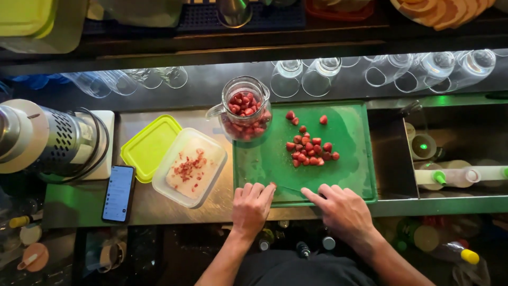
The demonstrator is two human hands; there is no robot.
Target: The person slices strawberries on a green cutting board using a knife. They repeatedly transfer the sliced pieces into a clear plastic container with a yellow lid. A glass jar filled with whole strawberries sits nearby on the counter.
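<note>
My left hand rests on the near edge of a green cutting board, fingers curled together over a small red strawberry piece. Next to it, my right hand grips a knife. Its index finger lies along the knife's back, and the thin blade points left toward the piece. A pile of cut strawberries lies in the board's middle. At the board's far left corner stands a glass jug part full of strawberry pieces.
A clear plastic tub with red scraps and its yellow-green lid sit left of the board. A phone and a metal blender are further left. Upturned glasses line the back. Squeeze bottles fill the well on the right.
</note>
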